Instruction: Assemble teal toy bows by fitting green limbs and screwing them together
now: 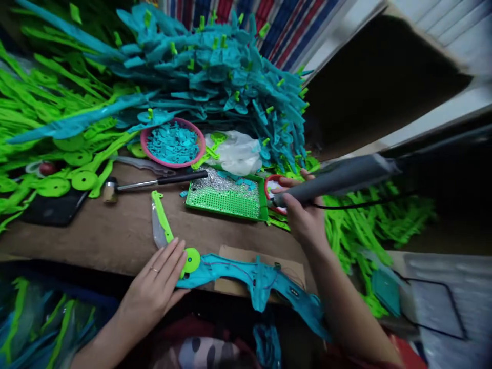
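My left hand [156,287] lies flat with fingers stretched out on the wooden table's near edge, touching a green disc [191,260] at the end of a teal plastic toy piece [253,279] that carries thin wires. A green-handled part with a grey blade [159,223] runs away from the disc. My right hand [302,210] is wrapped round a grey electric tool [338,179] with a black cord, its tip over a small red dish [273,192] beside a green perforated tray [226,200].
A pink bowl of teal bits [172,143], a hammer [154,183] and a white plastic bag [234,151] sit behind the tray. Big heaps of teal pieces [223,72] and green pieces [49,113] fill the back and left. More green pieces [369,220] lie at right.
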Motion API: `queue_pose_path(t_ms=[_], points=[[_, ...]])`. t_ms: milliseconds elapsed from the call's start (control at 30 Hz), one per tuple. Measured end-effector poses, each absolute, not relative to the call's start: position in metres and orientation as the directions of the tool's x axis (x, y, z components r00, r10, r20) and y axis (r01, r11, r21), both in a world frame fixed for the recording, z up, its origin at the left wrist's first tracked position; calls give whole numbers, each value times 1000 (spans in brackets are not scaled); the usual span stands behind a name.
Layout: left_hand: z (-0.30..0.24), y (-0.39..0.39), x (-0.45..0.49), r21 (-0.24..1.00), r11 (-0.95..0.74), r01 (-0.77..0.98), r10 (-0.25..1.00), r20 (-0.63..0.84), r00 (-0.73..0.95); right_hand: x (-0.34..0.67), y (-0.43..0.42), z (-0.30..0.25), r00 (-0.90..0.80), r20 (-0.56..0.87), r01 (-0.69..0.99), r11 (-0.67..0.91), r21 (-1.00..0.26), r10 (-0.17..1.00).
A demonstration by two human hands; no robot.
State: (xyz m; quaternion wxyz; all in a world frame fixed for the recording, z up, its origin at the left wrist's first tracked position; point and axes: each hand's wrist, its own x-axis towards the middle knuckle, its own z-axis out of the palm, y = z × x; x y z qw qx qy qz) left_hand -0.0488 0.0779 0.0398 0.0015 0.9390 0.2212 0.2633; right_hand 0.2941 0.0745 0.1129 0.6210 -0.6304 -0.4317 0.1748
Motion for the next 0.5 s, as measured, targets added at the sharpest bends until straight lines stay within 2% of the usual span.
queue_pose_path(t_ms=[33,133,200,267,300,333,400,467,500], points=[[37,77,-48,113,-903,415,410,519,750,289,82,112,587,377,341,204,-918,716],[31,75,-47,122,-919,375,375,562,737,280,94,115,675,563,421,378,-824,477],[29,72,-47,148,-925,350,369,567,736,282,95,121,719,569,412,415,-811,399],[27,68,-46,148,-928,341,363,560,745,286,89,124,784,449,296,377,-878,428],[27,66,-45,134,-930,342,356,555,752,287,83,123,822,339,203,320,-925,458],[27,64,-44,113,-932,344,347,549,760,285,76,120,855,207,103,235,-966,475],[28,61,-42,70,-937,342,323,543,775,269,57,111,907,-13,-42,59,-997,422],[30,59,-41,23,-944,329,290,535,793,239,36,103,926,-81,-70,-42,-997,369],[31,58,-41,0,-946,323,274,531,802,221,28,102,906,-67,-53,-45,-998,418]])
